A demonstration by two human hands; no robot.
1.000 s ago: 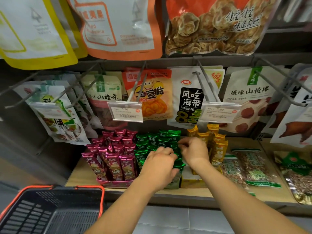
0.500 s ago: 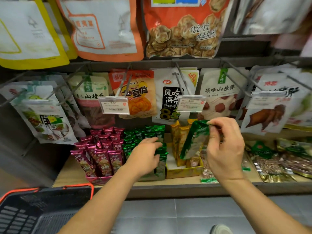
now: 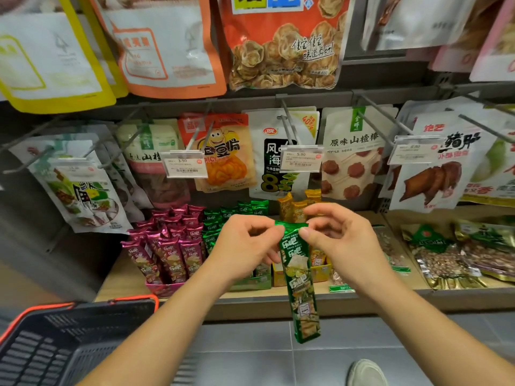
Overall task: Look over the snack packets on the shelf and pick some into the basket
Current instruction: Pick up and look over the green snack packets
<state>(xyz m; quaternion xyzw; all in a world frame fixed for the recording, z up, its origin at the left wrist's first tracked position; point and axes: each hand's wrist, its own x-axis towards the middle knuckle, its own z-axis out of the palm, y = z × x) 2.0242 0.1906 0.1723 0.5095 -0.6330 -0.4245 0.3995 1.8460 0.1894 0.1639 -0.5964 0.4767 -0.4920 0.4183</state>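
Observation:
A long green snack packet (image 3: 299, 285) hangs upright in front of the shelf, clear of the display boxes. My left hand (image 3: 246, 246) and my right hand (image 3: 338, 238) each pinch its top edge from either side. Behind my hands, the wooden shelf (image 3: 122, 277) carries boxes of pink packets (image 3: 167, 246), green packets (image 3: 237, 211) and yellow packets (image 3: 296, 207). The dark basket (image 3: 69, 344) with an orange rim sits low at the left, and nothing is visible inside it.
Large snack bags hang on metal hooks above the shelf, with price tags (image 3: 184, 164) sticking out toward me. Flat bags of nuts (image 3: 443, 257) lie on the shelf to the right. A grey tiled floor and one shoe (image 3: 367, 371) are below.
My right hand lifted one green packet out of its box and brought it toward me. My left hand left the green box and took hold of the packet's top.

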